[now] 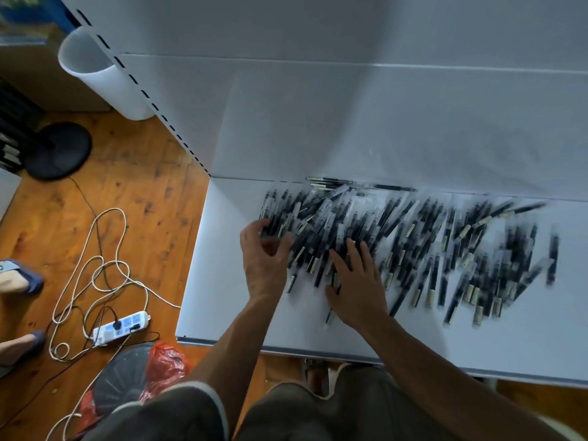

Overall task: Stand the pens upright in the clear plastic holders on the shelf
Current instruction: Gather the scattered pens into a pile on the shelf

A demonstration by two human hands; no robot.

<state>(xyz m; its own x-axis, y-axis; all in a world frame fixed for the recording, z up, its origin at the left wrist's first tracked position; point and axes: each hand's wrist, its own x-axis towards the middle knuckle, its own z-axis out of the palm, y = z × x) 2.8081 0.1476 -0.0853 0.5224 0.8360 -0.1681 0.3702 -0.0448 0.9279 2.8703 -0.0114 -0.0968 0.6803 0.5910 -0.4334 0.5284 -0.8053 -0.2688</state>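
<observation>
Left hand [265,249]: curled round pens [397,237] at the left edge.
Right hand [356,281]: flat, spread over pens.
Advice: bundle to be squared before lifting.
Holders: unseen.

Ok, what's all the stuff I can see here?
pens: too many to count, black, heaped flat on the shelf
shelf: one, white, under the pens
power strip: one, white, on the wooden floor
cables: a few, white and black, looped by the power strip
bag: one, red, on the floor
bin: one, white, left of the shelf
left hand: curled round pens at the heap's left end
right hand: fingers straight, resting on pens
</observation>
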